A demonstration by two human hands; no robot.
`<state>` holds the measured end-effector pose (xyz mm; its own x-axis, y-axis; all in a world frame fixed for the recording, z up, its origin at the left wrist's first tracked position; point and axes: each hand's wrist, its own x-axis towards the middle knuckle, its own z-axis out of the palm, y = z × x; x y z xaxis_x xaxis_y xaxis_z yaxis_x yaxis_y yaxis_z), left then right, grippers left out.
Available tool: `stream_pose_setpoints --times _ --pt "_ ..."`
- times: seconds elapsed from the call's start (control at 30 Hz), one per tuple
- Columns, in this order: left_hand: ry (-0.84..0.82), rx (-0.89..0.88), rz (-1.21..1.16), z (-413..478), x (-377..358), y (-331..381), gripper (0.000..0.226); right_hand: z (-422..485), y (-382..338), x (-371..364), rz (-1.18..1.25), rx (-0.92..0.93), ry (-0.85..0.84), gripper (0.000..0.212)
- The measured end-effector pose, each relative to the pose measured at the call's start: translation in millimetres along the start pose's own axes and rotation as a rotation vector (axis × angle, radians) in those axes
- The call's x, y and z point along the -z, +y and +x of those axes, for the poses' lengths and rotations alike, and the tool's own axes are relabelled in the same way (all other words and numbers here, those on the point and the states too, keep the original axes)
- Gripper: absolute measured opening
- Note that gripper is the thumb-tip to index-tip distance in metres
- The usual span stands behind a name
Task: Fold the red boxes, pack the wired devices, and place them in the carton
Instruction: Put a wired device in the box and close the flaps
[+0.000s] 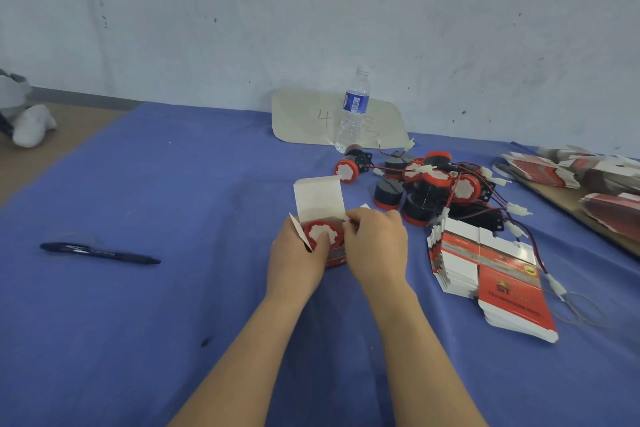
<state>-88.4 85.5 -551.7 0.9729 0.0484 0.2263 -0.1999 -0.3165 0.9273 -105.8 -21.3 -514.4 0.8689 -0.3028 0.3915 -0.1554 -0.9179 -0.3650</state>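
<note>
near the middle of the blue cloth [173,184], the left hand [298,260] gripped an open red box [334,258] from its nine o'clock side, with the thumb pressed on the white face of the wired device [323,231] sitting inside. the box's white lid flap [318,199] stood up at twelve o'clock. the right hand [377,246], at the box's three o'clock, pinched a small side flap of the box between curled fingertips. at two o'clock from the hands lay a tangled pile of wired devices [429,184], black bodies with red rims and red-and-black leads. at three o'clock a stack of flat red boxes [491,274] lay just beside that pile. a water bottle [353,107] stood at twelve o'clock in front of a card [304,121], and a pen [100,252] lay well apart at nine o'clock.
</note>
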Motion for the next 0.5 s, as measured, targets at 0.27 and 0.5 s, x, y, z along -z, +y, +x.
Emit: stream_pose_setpoints --times 0.27,0.5 --pt "-0.002 0.014 0.014 -0.6 -0.2 1.2 0.019 1.3 2.0 -2.1 -0.059 -0.03 -0.049 0.028" --pt "0.001 0.005 0.047 -2.1 -1.7 1.8 0.026 4.8 1.7 -8.7 -0.002 -0.044 0.03 0.023"
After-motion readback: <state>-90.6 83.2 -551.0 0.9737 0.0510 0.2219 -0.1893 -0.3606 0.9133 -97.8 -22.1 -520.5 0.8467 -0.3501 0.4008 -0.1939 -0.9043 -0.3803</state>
